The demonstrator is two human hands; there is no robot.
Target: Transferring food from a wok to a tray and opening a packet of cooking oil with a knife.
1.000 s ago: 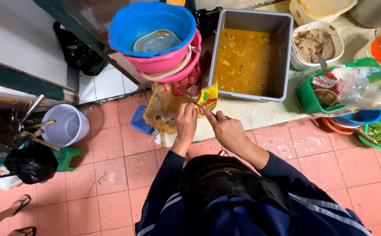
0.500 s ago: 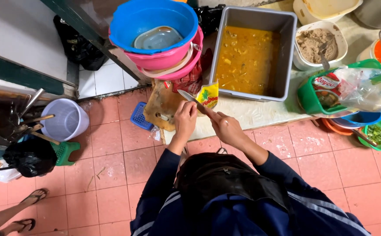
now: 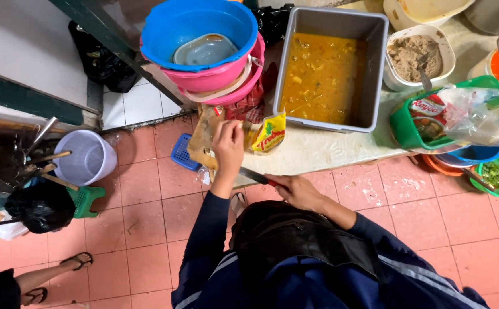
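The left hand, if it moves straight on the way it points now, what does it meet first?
Probably the stacked pink basin above the left hand, which grips a yellow packet; depth is unclear.

A food-stall kitchen: curry tray (image 3: pixel 325 74), stacked plastic basins (image 3: pixel 203 46), tiled floor (image 3: pixel 140 217).

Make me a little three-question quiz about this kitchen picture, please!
1. True or false: the right hand holds a knife.
2. What does the left hand grip? A) a spoon B) a yellow packet C) a sandal
3. What colour is the top basin in the stack on the counter?

Key:
1. True. The blade points toward the left hand.
2. B. The packet is at the counter's edge, just below the grey tray of yellow curry.
3. Blue, with pink basins nested under it.
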